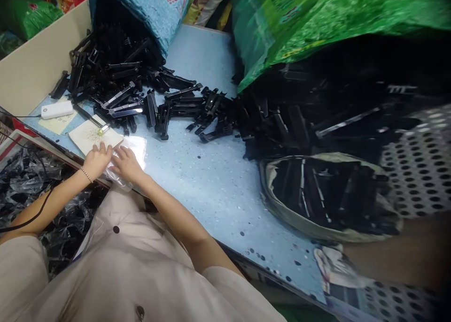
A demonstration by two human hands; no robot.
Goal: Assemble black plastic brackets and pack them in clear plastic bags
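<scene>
My left hand (97, 162), with a beaded bracelet at the wrist, rests at the lower edge of a pale square pad (88, 136) strewn with tiny grains. Its fingers are bent, and what they may pinch is too small to tell. Beside it my right hand (127, 166) lies with fingers apart on a clear plastic sheet or bag (138, 148) at the table's front edge. A tool with a yellowish tip (103, 130) lies across the pad. Just left of the pad is a white device (57, 110) with a cable, on a yellow paper (58, 123).
Black plastic parts (123, 87) are heaped across the back of the blue table (211, 186). Blue and green sacks (338, 17) stand behind. A cloth-rimmed container (278, 211) of black parts is at right, near another person's blurred arm (398, 251). Bagged parts (31, 186) lie lower left.
</scene>
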